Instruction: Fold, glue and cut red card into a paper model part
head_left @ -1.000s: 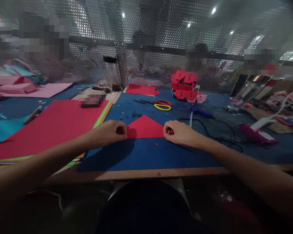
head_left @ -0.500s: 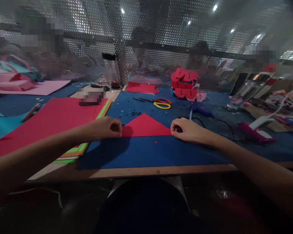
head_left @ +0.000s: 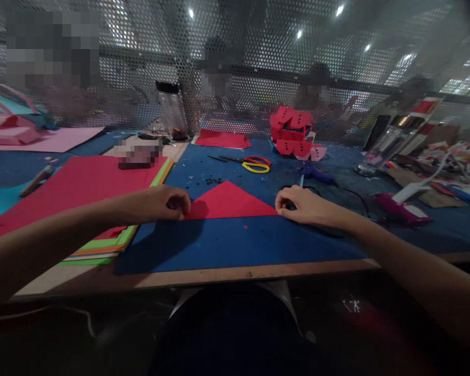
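A red sheet of paper, folded to a triangle, lies on the blue table mat with its fold toward me and its peak pointing away. My left hand is closed at the left corner, thumb and fingertips pressed together on the paper. At the right corner my right hand is closed in a similar pinch, its curled fingers hiding the tip. A tiny red scrap lies just in front of the fold. Beyond the peak are small dark bits and scissors with red and yellow handles.
Left, a stack of coloured paper bears a phone-like object. A red paper construction and red sheets stand behind. Right are a blue glue gun, its cord, a purple device and a bottle. Perforated metal closes the back.
My hands have slid slightly apart along the fold, toward the corners, so more of the paper's edge shows. The whole view has shifted a little.
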A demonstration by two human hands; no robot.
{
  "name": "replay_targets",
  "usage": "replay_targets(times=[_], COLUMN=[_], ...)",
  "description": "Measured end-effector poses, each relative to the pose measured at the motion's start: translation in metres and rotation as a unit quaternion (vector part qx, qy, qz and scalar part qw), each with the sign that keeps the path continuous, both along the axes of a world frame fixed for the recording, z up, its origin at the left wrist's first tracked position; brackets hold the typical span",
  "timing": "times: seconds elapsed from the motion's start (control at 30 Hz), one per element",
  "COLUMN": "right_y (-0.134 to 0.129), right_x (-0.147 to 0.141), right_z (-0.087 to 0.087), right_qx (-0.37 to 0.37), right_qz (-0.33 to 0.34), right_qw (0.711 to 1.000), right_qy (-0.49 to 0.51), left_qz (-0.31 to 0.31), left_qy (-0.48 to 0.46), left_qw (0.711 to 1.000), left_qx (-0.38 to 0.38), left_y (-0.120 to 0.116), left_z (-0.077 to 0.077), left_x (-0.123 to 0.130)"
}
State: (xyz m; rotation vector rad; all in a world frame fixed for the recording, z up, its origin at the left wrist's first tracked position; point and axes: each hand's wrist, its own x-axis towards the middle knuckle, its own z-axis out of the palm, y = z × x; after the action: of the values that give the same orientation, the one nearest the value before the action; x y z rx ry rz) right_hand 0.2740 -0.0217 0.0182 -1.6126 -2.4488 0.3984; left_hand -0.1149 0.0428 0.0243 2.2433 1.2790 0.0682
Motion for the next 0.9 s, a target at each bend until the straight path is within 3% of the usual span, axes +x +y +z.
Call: replay_targets(times=[0.2,0.67,0.9], right_y=[0.001,0.006,0.009], right_x=[0.001,0.008,0.009], right_z=[0.002,0.006,0.006], right_qx=[-0.017,-0.062,-0.064], right_qz=[0.014,0.036,0.037], right_qw=[1.000,0.997,0.997], right_qy=[0.014,0.012,0.015], left_qz=[-0.007,-0.058,-0.110], left_qy=[0.004,-0.006,0.021], left_qw=[1.000,0.995,0.992], left_qx=[-0.024,-0.080,-0.050], left_y=[0.006,-0.002,-0.005], left_z=[0.000,0.017,0.023], left_x=[-0.009,-0.014,-0.019])
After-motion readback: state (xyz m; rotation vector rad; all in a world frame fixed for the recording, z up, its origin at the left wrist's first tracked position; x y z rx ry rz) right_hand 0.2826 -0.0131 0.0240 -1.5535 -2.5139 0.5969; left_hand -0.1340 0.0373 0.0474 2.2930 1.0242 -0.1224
